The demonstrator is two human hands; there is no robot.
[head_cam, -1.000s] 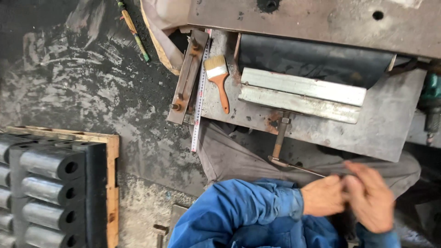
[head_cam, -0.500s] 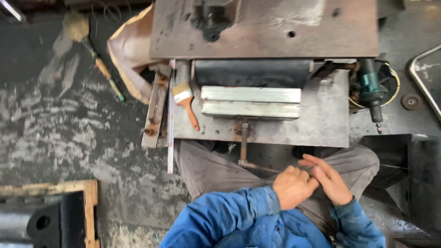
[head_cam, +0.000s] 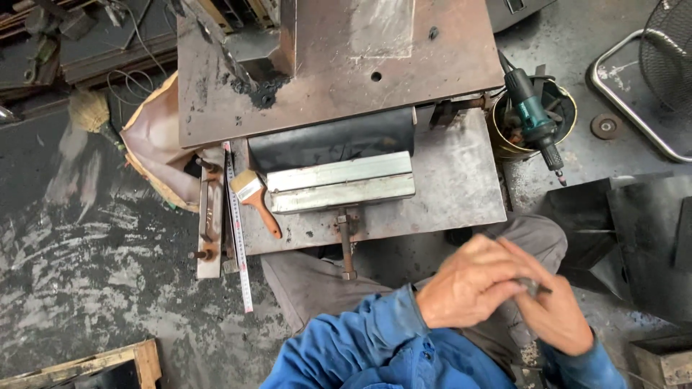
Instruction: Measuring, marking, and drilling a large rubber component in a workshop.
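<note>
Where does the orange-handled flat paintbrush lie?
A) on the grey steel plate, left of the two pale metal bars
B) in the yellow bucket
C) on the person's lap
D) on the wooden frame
A: the orange-handled flat paintbrush rests on the grey steel plate, just left of the two pale metal bars.

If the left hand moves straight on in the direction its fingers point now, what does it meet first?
The left hand points to the right, at the right hand, which it seems to touch already around a small dark object. It would press into that hand first; depth is hard to judge.
</note>
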